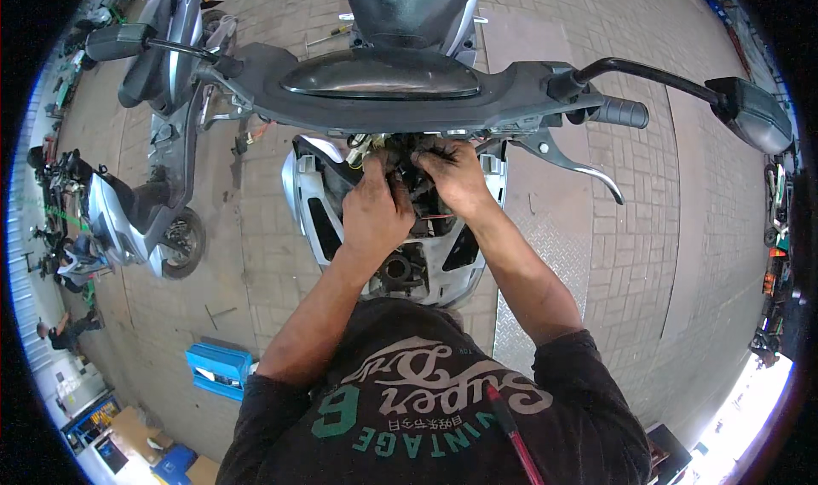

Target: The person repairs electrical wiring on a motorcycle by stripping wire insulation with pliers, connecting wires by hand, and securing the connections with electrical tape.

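Observation:
My left hand [377,202] and my right hand [452,176] meet just below the handlebar cover [392,114] of a scooter, in its opened front. Both have their fingers bent and pressed together, the fingertips close to each other among dark wiring [414,181]. What each pinches is too dark and small to make out. Pale connectors with wires [356,153] stick out beside my left fingertips. Around both wrists stands the grey-white front body panel [308,197], with a thin red wire [437,216] below my right hand.
A brake lever [588,171] and grip [626,112] jut out at right, and mirrors [754,114] stand on both sides. Another scooter [128,216] is parked at left. On the paved floor are a blue toolbox [220,370] and a metal tread plate [545,272].

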Tool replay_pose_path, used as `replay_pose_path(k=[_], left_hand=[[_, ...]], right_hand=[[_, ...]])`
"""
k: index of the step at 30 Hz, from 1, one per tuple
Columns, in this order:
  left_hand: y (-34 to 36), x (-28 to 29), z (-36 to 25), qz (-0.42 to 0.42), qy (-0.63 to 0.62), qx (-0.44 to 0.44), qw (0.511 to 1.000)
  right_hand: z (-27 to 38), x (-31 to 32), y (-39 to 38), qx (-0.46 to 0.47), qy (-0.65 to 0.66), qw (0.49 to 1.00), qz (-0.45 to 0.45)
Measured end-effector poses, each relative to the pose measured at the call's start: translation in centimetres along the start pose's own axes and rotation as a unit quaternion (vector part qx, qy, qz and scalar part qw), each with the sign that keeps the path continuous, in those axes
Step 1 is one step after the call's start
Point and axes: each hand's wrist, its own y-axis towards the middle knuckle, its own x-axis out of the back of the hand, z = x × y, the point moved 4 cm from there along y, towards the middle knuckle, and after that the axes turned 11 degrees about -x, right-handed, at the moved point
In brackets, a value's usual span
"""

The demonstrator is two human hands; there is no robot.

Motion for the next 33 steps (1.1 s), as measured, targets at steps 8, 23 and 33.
replay_pose_path(k=[8, 23, 33], left_hand=[[0.2, 0.0, 0.0, -0.005, 0.037, -0.05, 0.998], [1.0, -0.5, 3.2, 0.008, -0.282, 0.242, 0.928], [2.3, -0.3, 0.2, -0.022, -0.433, 0.348, 0.831]], right_hand=[[0.0, 0.0, 0.2, -0.001, -0.065, 0.998, -0.022], [1.0, 0.8, -0.3, -0.035, -0.095, 0.993, 0.061], [0.0, 1.5, -0.9, 0.002, -0.092, 0.996, 0.016]])
